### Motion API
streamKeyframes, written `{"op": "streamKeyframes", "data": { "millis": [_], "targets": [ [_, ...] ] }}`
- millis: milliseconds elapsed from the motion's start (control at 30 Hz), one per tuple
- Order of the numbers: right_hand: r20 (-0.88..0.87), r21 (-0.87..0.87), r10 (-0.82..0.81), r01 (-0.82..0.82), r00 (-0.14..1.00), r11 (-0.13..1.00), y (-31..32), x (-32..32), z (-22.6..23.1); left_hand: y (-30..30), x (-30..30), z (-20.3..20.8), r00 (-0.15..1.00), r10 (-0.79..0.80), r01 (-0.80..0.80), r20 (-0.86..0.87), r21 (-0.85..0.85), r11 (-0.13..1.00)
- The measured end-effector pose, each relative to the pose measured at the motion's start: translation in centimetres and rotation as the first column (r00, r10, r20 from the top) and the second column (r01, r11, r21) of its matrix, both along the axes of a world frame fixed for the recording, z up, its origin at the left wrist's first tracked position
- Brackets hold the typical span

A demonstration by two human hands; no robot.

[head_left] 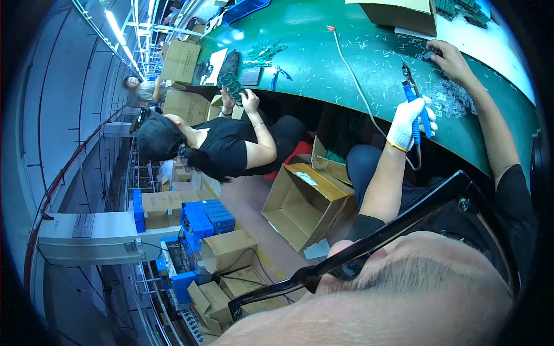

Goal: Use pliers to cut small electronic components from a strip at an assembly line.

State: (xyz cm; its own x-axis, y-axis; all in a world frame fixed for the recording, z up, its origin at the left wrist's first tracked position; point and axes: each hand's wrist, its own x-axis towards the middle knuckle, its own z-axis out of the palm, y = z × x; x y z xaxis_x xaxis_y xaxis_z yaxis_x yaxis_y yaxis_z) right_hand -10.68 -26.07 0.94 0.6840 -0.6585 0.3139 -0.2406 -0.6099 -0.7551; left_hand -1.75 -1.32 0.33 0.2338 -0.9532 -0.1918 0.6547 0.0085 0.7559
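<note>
My left hand (411, 122), in a white glove with a yellow cuff edge, is closed round the blue handles of a pair of nippers (408, 86). The dark jaws point away from me over the green table (323, 63). My bare right hand (453, 62) reaches in from the right, its fingers pinched on a small clear plastic piece (427, 56) at the table surface. Between the hands and my right forearm lies a heap of similar clear pieces (453, 98). A grey cable (352, 69) with a red tip crosses the table and loops down by the nippers' handles.
To the left, a co-worker (219, 144) in black holds a green circuit board (232, 86). Blue-handled pliers (280, 75) lie near them. White scraps litter the table. A cardboard box (398, 14) sits at the far edge; an open carton (309, 205) stands below.
</note>
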Motion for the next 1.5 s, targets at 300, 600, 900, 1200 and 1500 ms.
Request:
{"op": "streamKeyframes", "data": {
  "millis": [300, 600, 900, 1200, 1500],
  "targets": [
    [0.245, 0.617, 0.186, -0.302, 0.951, 0.727, 2.7, 0.3, 3.3, 0.6, -0.1, 0.3, 0.997, -0.059, 0.06, 0.051, -0.019, 0.998],
    [0.287, 0.664, 0.23, -0.366, 0.93, 0.653, 3.5, 0.2, 3.8, 0.3, -0.3, 0.6, 0.984, -0.144, 0.15, 0.101, -0.052, 0.987],
    [0.372, 0.754, 0.199, -0.42, 0.907, 0.505, 4.0, 0.5, 5.1, 0.7, 0.7, -0.7, 0.993, -0.112, 0.11, 0.045, 0.033, 0.993],
    [0.313, 0.731, 0.199, -0.369, 0.929, 0.574, 4.1, -0.3, 5.2, 0.3, 0.0, -0.2, 0.984, -0.158, 0.159, 0.082, 0.005, 0.987],
    [0.335, 0.727, 0.253, -0.42, 0.908, 0.543, 3.8, -0.4, 5.4, 1.0, 0.1, 1.6, 0.974, -0.117, 0.112, 0.195, 0.037, 0.993]
  ]
}}
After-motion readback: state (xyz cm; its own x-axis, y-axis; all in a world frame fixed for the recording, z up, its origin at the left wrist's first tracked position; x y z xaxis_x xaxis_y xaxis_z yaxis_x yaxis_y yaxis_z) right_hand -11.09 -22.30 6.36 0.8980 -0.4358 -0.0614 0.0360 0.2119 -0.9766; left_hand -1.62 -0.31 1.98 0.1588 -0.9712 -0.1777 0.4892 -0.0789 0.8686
